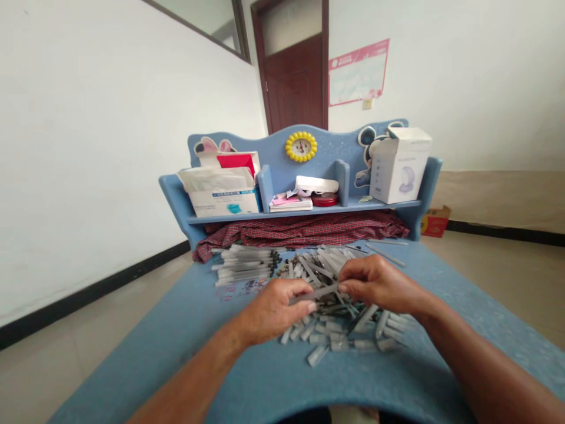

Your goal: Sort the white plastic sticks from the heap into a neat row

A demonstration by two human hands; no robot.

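Between my two hands runs a slim translucent plastic tube (325, 291), roughly level above the table. My left hand (280, 303) grips its left end between thumb and fingers, and my right hand (375, 284) pinches the other end. Under and behind them spreads a loose pile of similar tubes and thin dark pieces (339, 309). Short clear caps (339, 343) lie along the pile's near side. To the left, a neat stack of translucent tubes with black ends (245, 264) rests on the table. What the fingers cover of the tube is hidden.
The blue table (176, 341) has a raised shelf (282, 218) at the back. On it stand a mask box (220, 197), papers (290, 204), a red round tin (325, 200) and a white box (399, 168). A checked cloth (309, 229) is bunched beneath.
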